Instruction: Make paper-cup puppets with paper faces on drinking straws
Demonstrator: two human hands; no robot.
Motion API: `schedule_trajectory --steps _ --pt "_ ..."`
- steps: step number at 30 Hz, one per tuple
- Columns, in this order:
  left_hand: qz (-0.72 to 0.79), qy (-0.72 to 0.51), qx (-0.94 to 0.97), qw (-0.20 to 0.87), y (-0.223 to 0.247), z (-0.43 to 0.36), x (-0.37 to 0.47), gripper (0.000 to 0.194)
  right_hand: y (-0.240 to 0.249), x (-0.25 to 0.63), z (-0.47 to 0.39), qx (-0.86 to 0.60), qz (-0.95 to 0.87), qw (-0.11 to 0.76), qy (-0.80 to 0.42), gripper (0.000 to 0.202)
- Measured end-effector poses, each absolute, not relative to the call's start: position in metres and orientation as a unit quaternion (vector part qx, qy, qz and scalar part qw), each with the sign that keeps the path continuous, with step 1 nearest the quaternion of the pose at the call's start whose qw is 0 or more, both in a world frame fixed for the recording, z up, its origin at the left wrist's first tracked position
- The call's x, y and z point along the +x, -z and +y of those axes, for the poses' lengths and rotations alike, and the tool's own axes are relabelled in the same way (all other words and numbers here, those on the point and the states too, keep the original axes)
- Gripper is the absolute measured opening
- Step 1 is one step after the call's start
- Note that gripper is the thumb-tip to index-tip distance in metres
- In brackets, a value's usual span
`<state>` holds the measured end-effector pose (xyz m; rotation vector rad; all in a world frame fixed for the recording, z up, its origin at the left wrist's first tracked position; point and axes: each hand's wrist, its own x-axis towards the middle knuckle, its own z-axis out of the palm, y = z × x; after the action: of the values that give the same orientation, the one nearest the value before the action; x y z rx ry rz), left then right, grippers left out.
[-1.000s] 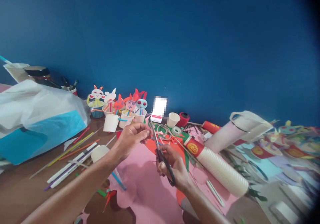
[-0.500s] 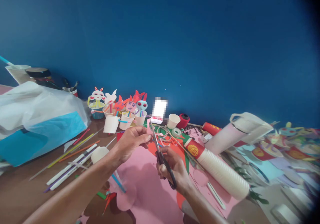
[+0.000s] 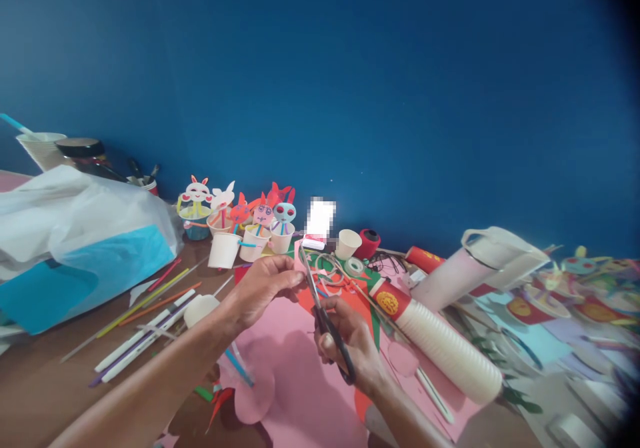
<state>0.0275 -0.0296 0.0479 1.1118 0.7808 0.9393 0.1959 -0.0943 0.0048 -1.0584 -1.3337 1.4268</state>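
Note:
My right hand (image 3: 347,338) is closed round the black handles of the scissors (image 3: 327,325), whose blades point up and away. Just left of the blades, my left hand (image 3: 265,288) pinches a small piece of pink paper (image 3: 299,256) between thumb and fingers. The paper stands up against the blades and is partly hidden by the fingertips. Below both hands lies a large pink sheet (image 3: 305,375), with a pink round shape and a blue stick (image 3: 240,368) on its left side.
Paper cups with small rabbit figures (image 3: 263,215) stand by the blue wall. To the right lie a long stack of cups (image 3: 450,348) and a pitcher (image 3: 455,275). Markers (image 3: 145,335) and a plastic bag (image 3: 85,201) are at the left.
The view has shifted slightly. Both hands hold the same things in nearly the same positions, and the scissor blades look a little closer together.

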Motion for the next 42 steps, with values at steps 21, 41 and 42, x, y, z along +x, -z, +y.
schedule_trajectory --steps 21,41,42 --pt "0.338 -0.403 0.495 0.691 -0.0489 -0.0270 0.0245 0.006 0.0010 0.1968 -0.0941 -0.411 -0.536 0.448 -0.585 0.045" --pt "0.322 -0.375 0.492 0.717 -0.0465 -0.0217 0.0193 0.005 -0.0079 0.1952 -0.0967 -0.420 -0.498 0.444 -0.615 0.043" --pt "0.321 -0.375 0.491 0.718 -0.0466 -0.0212 0.0190 0.005 -0.0085 0.1949 -0.0970 -0.421 -0.497 0.443 -0.616 0.042"
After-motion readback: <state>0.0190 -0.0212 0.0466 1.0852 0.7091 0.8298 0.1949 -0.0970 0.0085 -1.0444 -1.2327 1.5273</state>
